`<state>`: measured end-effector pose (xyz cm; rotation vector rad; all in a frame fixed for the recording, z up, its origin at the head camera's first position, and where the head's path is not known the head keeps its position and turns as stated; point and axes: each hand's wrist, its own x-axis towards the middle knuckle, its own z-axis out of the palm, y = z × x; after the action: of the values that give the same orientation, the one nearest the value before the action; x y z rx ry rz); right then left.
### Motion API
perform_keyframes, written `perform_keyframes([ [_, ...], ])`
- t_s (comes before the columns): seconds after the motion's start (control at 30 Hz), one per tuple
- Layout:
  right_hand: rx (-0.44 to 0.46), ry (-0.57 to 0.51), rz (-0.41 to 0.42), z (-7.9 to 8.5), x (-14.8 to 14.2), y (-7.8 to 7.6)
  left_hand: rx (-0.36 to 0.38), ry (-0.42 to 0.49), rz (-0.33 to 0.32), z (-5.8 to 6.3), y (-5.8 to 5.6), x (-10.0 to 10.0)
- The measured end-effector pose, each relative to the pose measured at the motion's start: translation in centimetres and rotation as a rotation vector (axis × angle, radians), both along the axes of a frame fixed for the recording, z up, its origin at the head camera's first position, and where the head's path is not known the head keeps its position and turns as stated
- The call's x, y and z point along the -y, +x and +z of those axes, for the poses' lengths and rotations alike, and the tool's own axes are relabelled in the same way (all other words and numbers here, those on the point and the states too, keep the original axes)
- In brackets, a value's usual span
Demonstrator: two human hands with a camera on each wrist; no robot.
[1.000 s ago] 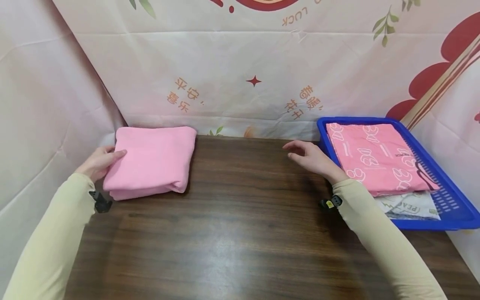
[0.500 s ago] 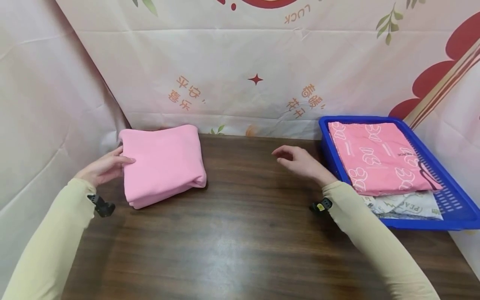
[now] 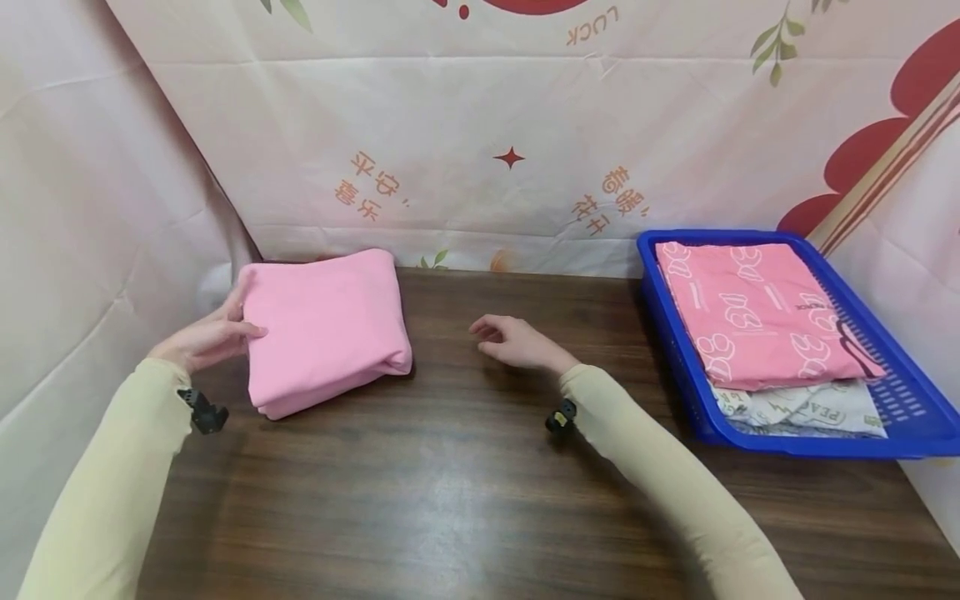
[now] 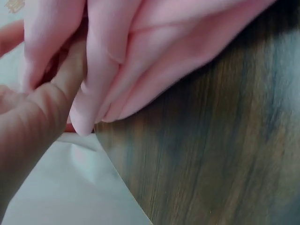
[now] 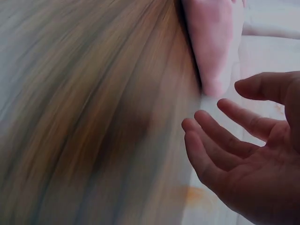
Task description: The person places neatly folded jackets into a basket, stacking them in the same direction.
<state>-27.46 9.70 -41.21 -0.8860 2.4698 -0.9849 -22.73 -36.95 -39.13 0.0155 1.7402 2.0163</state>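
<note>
A thick, folded pink fleece cloth (image 3: 326, 329) lies at the back left of the wooden table. My left hand (image 3: 210, 335) grips its left edge, and in the left wrist view the thumb (image 4: 70, 70) is tucked between soft folds (image 4: 154, 56). The other fingers are partly hidden behind the fabric. Over the middle of the table is my right hand (image 3: 519, 343), to the right of the pink cloth and apart from it. Its fingers (image 5: 225, 140) are loosely bent with nothing in them, as the right wrist view shows.
At the right stands a blue plastic basket (image 3: 701, 408). In it a folded pink printed cloth (image 3: 757, 317) lies on top of a white printed cloth (image 3: 817, 410). A patterned fabric backdrop (image 3: 465, 108) hangs along the table's (image 3: 450, 483) back edge.
My left hand has shifted the pink cloth slightly right and turned it a little. My right hand has moved left, away from the blue basket, to the middle of the table.
</note>
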Motion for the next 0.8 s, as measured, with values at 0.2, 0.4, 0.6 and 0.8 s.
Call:
perform_keyframes([
  [0.2,0.131,-0.091,0.026,-0.4,4.5,-0.7,-0.100,0.040,-0.126,-1.1,-0.1,0.8],
  [0.4,0.452,-0.341,-0.038,-1.0,9.0,-0.8,-0.124,-0.012,-0.124,-1.4,-0.3,0.5],
  [0.6,0.542,-0.405,-0.099,-1.4,12.0,-0.4,-0.077,-0.199,-0.042,-0.9,-0.8,-0.4],
  [0.8,0.565,-0.392,-0.113,-1.2,12.3,-0.2,-0.086,-0.225,0.099,-0.3,-0.9,-0.6],
])
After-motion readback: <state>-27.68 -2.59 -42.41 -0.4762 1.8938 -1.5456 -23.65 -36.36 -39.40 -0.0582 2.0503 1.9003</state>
